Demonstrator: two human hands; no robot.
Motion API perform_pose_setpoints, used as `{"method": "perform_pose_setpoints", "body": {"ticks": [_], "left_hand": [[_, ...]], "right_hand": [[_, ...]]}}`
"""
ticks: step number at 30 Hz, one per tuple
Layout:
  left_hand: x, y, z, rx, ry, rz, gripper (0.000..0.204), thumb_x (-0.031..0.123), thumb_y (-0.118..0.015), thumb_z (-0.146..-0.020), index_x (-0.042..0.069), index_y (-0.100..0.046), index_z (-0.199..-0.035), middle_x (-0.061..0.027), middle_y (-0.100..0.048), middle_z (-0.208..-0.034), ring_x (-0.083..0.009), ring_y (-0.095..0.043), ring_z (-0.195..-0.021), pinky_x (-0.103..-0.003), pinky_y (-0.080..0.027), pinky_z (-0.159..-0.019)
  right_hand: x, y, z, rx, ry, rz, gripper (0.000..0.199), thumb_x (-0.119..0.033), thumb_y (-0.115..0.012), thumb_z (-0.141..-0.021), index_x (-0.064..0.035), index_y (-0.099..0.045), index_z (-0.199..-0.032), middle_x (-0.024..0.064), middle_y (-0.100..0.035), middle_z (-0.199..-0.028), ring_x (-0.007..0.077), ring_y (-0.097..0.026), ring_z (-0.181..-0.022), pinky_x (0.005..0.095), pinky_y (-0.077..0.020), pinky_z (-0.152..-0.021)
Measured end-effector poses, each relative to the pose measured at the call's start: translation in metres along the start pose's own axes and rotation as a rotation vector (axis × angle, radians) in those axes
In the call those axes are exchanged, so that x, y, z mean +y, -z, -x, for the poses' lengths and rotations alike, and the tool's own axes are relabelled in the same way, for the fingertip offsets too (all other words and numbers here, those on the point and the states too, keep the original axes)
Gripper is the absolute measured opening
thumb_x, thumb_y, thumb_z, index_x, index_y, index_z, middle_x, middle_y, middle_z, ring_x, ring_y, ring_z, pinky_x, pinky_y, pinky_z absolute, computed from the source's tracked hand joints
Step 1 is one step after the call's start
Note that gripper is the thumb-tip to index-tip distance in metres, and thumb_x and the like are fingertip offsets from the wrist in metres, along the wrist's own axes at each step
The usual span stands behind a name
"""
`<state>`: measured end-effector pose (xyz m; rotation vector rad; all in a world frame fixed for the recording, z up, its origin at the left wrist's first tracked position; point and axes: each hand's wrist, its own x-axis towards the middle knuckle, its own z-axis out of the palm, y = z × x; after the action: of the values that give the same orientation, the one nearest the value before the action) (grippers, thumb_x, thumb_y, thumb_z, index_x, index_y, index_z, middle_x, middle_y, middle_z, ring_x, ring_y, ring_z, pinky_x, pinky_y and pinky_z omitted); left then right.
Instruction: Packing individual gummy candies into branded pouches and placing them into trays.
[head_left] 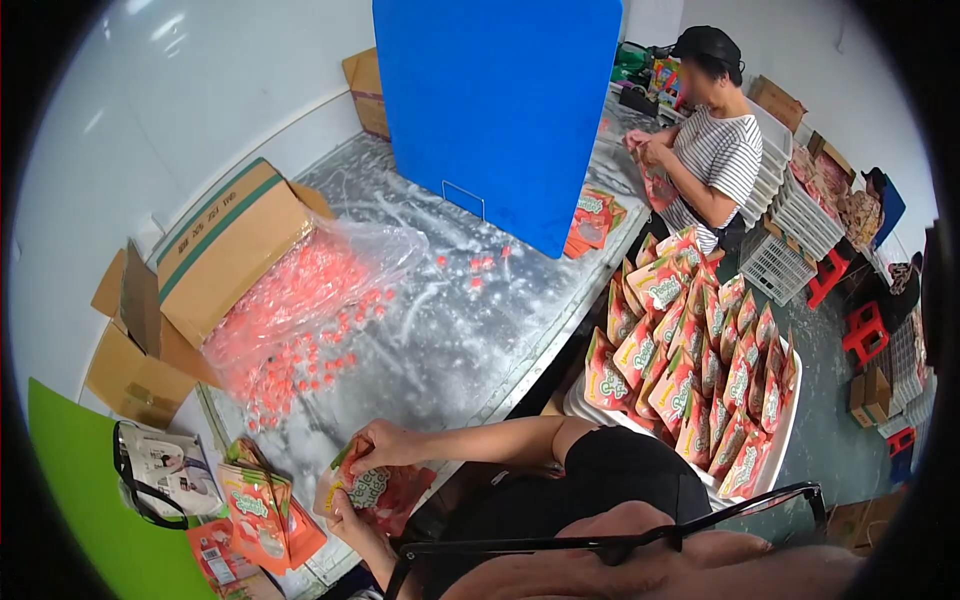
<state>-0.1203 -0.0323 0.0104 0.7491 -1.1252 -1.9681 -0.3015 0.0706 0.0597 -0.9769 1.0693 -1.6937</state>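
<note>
Near the table's front edge I hold a red and green candy pouch (pixel 390 497). My left hand (pixel 352 524) grips its lower left side. At its top edge, the fingers of my right hand (pixel 386 445) are pinched together; whether they also hold something small is hidden. Just beyond, small red candies (pixel 305 368) lie scattered on the metal table (pixel 420 345). They spill from a clear plastic bag (pixel 385 250) inside a tipped cardboard box (pixel 235 245). To the left of my hands stands a stack of flat pouches (pixel 262 510).
A tall blue panel (pixel 500 110) stands across the table. On my right, a white crate (pixel 785 420) is packed with filled pouches (pixel 690 370). A black-and-white bag (pixel 170 475) sits at the left. Beyond the panel a co-worker (pixel 715 150) handles another pouch. Red stools (pixel 865 332) stand at right.
</note>
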Motion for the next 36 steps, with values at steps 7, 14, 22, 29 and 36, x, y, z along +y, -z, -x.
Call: {"method": "perform_pose_setpoints", "body": {"ticks": [7, 14, 22, 29, 36], "left_hand": [[-0.001, -0.014, 0.001, -0.071, -0.158, -0.075, 0.021, 0.018, -0.066, -0.098, -0.001, -0.061, -0.105, -0.0101, -0.068, -0.099, -0.0154, -0.066, -0.084, -0.03, -0.055, -0.072], [0.003, -0.022, -0.002, -0.056, -0.088, -0.049, 0.018, 0.019, -0.066, -0.098, 0.001, -0.063, -0.099, -0.0071, -0.068, -0.089, -0.0128, -0.065, -0.074, -0.026, -0.053, -0.06], [0.012, -0.034, 0.0, -0.07, -0.088, -0.225, 0.016, 0.017, -0.066, -0.097, 0.001, -0.064, -0.097, -0.0067, -0.068, -0.087, -0.0111, -0.062, -0.066, -0.023, -0.05, -0.055], [0.011, -0.034, -0.001, -0.132, -0.148, -0.088, 0.014, 0.013, -0.064, -0.097, -0.001, -0.064, -0.099, -0.0091, -0.069, -0.092, -0.014, -0.064, -0.08, -0.027, -0.053, -0.07], [0.013, -0.042, 0.001, -0.091, -0.063, -0.057, 0.02, 0.008, -0.068, -0.093, -0.006, -0.065, -0.106, -0.0137, -0.07, -0.098, -0.0191, -0.068, -0.087, -0.032, -0.057, -0.076]], "right_hand": [[-0.004, 0.009, 0.005, 0.089, 0.04, 0.162, 0.016, -0.011, -0.072, -0.086, 0.0002, -0.075, -0.096, 0.0022, -0.076, -0.09, 0.0058, -0.064, -0.082, 0.0263, -0.051, -0.079], [-0.011, 0.013, 0.01, 0.115, 0.031, 0.296, 0.017, -0.014, -0.071, -0.086, 0.0002, -0.075, -0.095, 0.0029, -0.076, -0.09, 0.0061, -0.064, -0.083, 0.0268, -0.0513, -0.08], [0.005, 0.025, 0.009, 0.116, 0.042, 0.14, 0.026, -0.018, -0.077, -0.084, 0.0001, -0.074, -0.102, 0.0046, -0.076, -0.091, 0.0044, -0.064, -0.081, 0.0254, -0.0518, -0.073], [-0.011, 0.017, 0.014, 0.113, 0.01, 0.207, 0.018, -0.009, -0.073, -0.084, 0.0023, -0.075, -0.099, 0.0051, -0.076, -0.092, 0.0072, -0.066, -0.084, 0.0249, -0.0523, -0.078], [0.003, 0.014, 0.012, 0.138, -0.001, 0.107, 0.022, -0.009, -0.076, -0.084, 0.0041, -0.075, -0.1, 0.0072, -0.077, -0.093, 0.0073, -0.067, -0.084, 0.0241, -0.0536, -0.076]]}}
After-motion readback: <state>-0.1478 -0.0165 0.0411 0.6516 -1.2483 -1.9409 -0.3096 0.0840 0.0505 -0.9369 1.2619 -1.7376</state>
